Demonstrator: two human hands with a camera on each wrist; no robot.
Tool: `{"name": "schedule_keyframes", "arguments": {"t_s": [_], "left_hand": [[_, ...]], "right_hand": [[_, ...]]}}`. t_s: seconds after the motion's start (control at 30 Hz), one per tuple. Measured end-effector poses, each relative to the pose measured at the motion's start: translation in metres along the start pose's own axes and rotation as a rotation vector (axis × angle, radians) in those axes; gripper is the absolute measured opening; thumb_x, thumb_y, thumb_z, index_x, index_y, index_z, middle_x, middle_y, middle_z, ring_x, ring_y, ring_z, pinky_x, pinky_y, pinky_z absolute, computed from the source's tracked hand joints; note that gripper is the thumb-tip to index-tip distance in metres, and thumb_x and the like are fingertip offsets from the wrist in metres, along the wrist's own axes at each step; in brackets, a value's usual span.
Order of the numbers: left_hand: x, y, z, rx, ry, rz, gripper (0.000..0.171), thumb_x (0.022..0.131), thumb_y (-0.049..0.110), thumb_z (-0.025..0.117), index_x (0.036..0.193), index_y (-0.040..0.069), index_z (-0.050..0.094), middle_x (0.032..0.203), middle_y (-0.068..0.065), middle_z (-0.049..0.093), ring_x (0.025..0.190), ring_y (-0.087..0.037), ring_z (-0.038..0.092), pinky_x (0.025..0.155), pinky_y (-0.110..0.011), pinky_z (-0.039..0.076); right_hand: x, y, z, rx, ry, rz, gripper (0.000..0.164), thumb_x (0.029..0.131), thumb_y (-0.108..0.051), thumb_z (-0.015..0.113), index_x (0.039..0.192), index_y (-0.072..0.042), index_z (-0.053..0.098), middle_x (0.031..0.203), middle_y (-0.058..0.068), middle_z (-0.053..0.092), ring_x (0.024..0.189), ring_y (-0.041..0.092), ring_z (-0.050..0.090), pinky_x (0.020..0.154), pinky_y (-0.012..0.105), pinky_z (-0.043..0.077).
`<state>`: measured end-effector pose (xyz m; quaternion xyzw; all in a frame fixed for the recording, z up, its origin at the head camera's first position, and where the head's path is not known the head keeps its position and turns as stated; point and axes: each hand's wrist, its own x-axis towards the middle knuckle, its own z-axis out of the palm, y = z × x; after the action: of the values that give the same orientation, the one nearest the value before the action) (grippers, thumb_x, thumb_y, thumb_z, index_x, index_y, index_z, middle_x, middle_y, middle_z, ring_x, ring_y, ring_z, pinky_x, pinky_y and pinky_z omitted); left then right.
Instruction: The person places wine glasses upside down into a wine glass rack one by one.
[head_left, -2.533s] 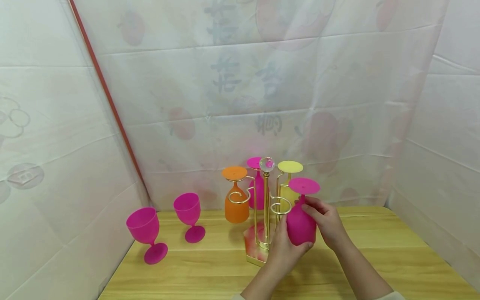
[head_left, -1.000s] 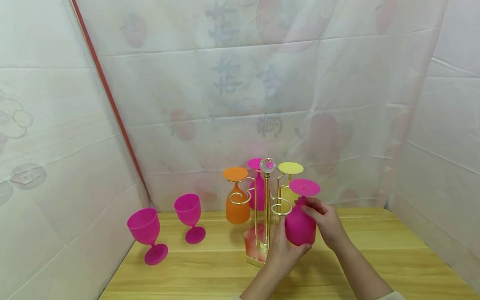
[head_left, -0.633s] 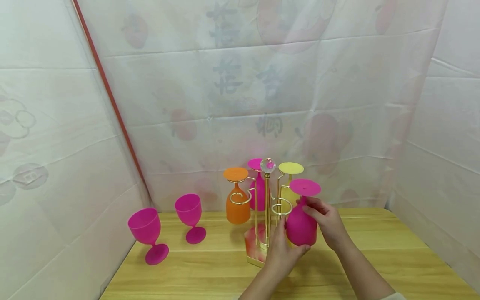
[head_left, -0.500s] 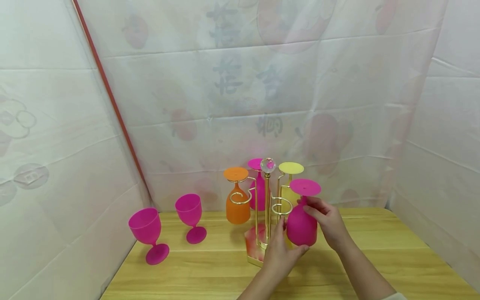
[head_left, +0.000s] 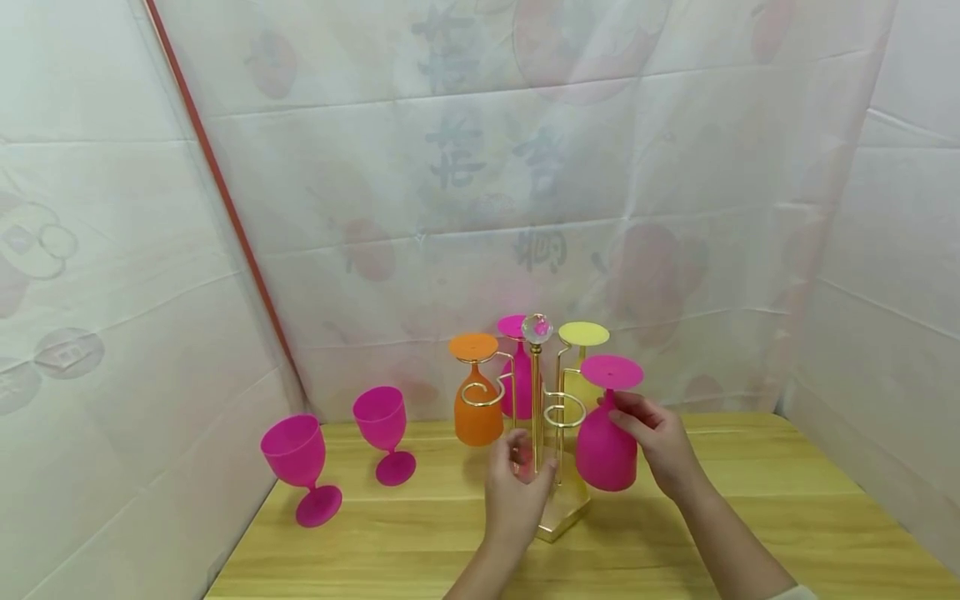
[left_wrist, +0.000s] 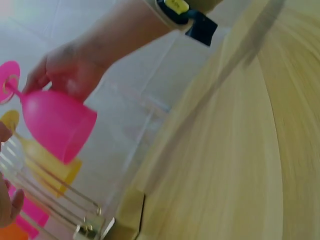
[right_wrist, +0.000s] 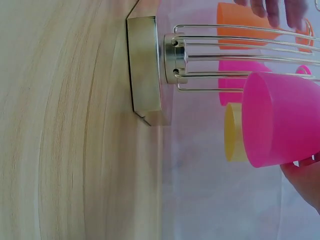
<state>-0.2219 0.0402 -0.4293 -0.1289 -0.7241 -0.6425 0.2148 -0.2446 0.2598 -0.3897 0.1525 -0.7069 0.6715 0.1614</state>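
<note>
My right hand (head_left: pixel 654 442) pinches an upside-down pink goblet (head_left: pixel 606 454) near its stem, to the right of a gold goblet rack (head_left: pixel 536 408). The goblet's foot is uppermost, and its bowl hangs above the table. My left hand (head_left: pixel 512 500) is at the front left of the rack, thumb and fingers spread apart and holding nothing. In the right wrist view, fingertips of the left hand (right_wrist: pixel 277 10) show beside the rack's rods. An orange goblet (head_left: pixel 478 408), another pink goblet (head_left: pixel 517 387) and a yellow goblet (head_left: pixel 583 335) hang upside down from the rack.
Two pink goblets stand upright on the left of the wooden table (head_left: pixel 420 550): a nearer goblet (head_left: pixel 296 454) and a farther goblet (head_left: pixel 381 421). The rack has a crystal ball (head_left: pixel 537 328) on top and a hexagonal base (head_left: pixel 566 504). White printed cloth (head_left: pixel 450 283) surrounds the table.
My left hand has let go of the pink goblet's bowl and moved left to the rack. The right hand keeps its hold on the goblet, nearly still.
</note>
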Motion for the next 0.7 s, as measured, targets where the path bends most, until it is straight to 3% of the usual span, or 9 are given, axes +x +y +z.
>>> {"name": "schedule_keyframes", "arguments": {"t_s": [0.1,0.2,0.33,0.4,0.5,0.7], "left_hand": [[0.003,-0.009,-0.006,-0.008,0.027,-0.021,0.055,0.08,0.016,0.081,0.127,0.013,0.052,0.115,-0.001,0.052,0.1,-0.022,0.05,0.07,-0.024,0.051],[0.004,-0.017,-0.01,0.004,0.0,-0.063,0.065,0.08,0.022,0.082,0.134,0.01,0.047,0.125,-0.005,0.05,0.11,-0.025,0.049,0.079,-0.032,0.052],[0.008,-0.025,-0.012,0.004,-0.098,-0.139,0.076,0.082,0.026,0.08,0.144,0.011,0.039,0.139,-0.009,0.047,0.127,-0.031,0.046,0.104,-0.052,0.044],[0.01,-0.03,-0.013,0.007,-0.153,-0.155,0.077,0.085,0.025,0.078,0.147,0.01,0.036,0.142,-0.013,0.046,0.133,-0.035,0.044,0.109,-0.057,0.038],[0.013,-0.038,-0.015,0.017,-0.217,-0.157,0.07,0.087,0.021,0.076,0.145,0.007,0.039,0.139,-0.016,0.051,0.132,-0.038,0.047,0.109,-0.056,0.038],[0.015,-0.048,-0.017,0.043,-0.251,-0.158,0.04,0.088,0.014,0.074,0.124,0.008,0.058,0.122,-0.015,0.064,0.119,-0.038,0.057,0.103,-0.051,0.046]], "right_hand": [[0.0,0.001,0.0,-0.001,0.002,0.0,0.041,0.096,-0.01,0.062,0.128,0.015,0.051,0.107,-0.012,0.072,0.103,0.001,0.064,0.085,0.016,0.053],[0.0,0.001,0.0,0.003,0.001,-0.001,0.041,0.096,-0.009,0.062,0.128,0.014,0.052,0.107,-0.013,0.072,0.103,0.002,0.064,0.085,0.016,0.053],[0.0,0.0,0.0,0.008,0.001,0.0,0.04,0.096,-0.009,0.062,0.128,0.013,0.053,0.107,-0.014,0.071,0.103,0.002,0.064,0.085,0.016,0.053],[0.0,-0.001,0.0,0.013,0.004,0.001,0.037,0.096,-0.009,0.062,0.127,0.01,0.055,0.108,-0.014,0.071,0.103,0.002,0.064,0.086,0.016,0.053],[-0.001,-0.003,-0.001,0.018,0.009,0.005,0.033,0.096,-0.009,0.063,0.125,0.007,0.058,0.109,-0.014,0.071,0.103,0.001,0.064,0.086,0.016,0.053],[-0.005,-0.007,-0.001,-0.037,0.04,0.006,0.037,0.096,-0.011,0.063,0.126,0.009,0.056,0.109,-0.015,0.069,0.101,0.002,0.063,0.086,0.016,0.053]]}}
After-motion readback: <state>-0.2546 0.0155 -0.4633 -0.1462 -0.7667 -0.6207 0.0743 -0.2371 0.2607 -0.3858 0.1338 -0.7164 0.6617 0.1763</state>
